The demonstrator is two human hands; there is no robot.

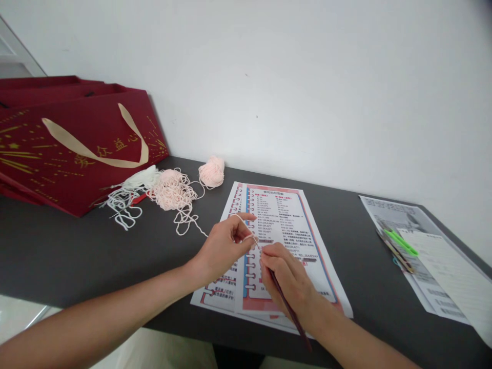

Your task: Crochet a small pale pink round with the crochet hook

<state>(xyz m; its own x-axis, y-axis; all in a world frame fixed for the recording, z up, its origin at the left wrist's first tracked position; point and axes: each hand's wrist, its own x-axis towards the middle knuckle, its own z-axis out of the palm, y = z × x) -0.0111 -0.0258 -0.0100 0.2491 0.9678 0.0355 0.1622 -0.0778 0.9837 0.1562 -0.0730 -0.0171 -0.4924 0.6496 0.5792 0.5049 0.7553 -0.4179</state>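
Observation:
My left hand [226,245] hovers over a printed pattern sheet [284,220], with a thin pink yarn strand [192,221] looped over its forefinger and pinched by its other fingers. My right hand [286,277] is closed round a dark crochet hook [289,310], whose tip meets the yarn between the two hands. The strand trails back left to a loose heap of pink yarn [172,188] and a small pink yarn ball [211,171] near the wall.
A dark table [77,251] stands against a white wall. Red gift bags [73,138] with a cream ribbon handle lie at the left, white yarn [125,202] before them. Papers [442,266] with green-handled tools [402,242] lie at the right.

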